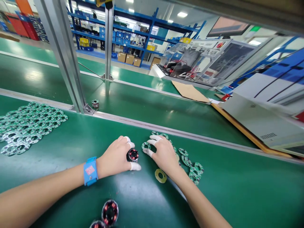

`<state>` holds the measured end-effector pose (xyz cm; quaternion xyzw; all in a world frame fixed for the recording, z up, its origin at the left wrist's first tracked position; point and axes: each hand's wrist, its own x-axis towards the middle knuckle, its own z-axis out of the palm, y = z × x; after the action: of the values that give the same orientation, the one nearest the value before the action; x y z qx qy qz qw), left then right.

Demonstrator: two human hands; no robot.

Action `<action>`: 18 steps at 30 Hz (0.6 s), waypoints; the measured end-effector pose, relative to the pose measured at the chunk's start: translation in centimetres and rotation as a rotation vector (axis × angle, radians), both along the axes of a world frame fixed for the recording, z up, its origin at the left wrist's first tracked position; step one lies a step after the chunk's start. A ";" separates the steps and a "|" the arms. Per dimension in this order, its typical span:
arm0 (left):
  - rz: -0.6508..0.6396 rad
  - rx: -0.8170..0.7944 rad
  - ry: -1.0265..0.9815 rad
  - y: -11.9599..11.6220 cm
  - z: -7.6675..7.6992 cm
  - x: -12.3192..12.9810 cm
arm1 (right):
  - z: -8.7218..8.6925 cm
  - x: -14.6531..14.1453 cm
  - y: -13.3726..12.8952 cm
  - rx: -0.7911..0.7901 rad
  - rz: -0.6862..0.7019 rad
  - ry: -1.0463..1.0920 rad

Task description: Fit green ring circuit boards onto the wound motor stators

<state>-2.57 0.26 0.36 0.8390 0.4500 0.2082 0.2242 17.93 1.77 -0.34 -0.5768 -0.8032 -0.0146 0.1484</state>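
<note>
My left hand (117,155), with white finger cots and a blue wrist strap (90,170), grips a small round motor stator (133,155) with red copper windings on the green mat. My right hand (163,153), also in finger cots, pinches a green ring-shaped circuit board (146,146) right beside the stator. More green ring boards (193,171) lie scattered under and to the right of my right hand. A yellowish ring (161,175) lies flat below that hand.
A large pile of ring boards (26,125) lies at the far left. Two wound stators (110,212) sit near the bottom edge. An aluminium post (64,57) rises behind; a lone stator (95,103) sits on the conveyor belt (154,107). A white machine (261,117) stands right.
</note>
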 end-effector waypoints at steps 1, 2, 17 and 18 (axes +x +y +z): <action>-0.003 0.016 0.058 -0.1 -0.2 0.0 | -0.2 -0.2 -0.1 -0.005 0.016 0.075; -0.006 0.025 0.095 -0.2 -0.2 0.0 | -0.4 -0.4 -0.2 -0.016 0.022 0.173; -0.009 -0.133 -0.402 0.8 0.8 0.3 | 0.6 -3.1 -2.0 -0.301 0.142 0.960; 0.004 -0.148 -0.422 0.8 0.6 0.4 | 0.7 -3.2 -2.2 -0.297 0.151 0.933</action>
<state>-2.22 1.04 0.99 0.7572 0.4086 0.3463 0.3739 14.75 -0.41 0.32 -0.4769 -0.6840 0.3707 0.4089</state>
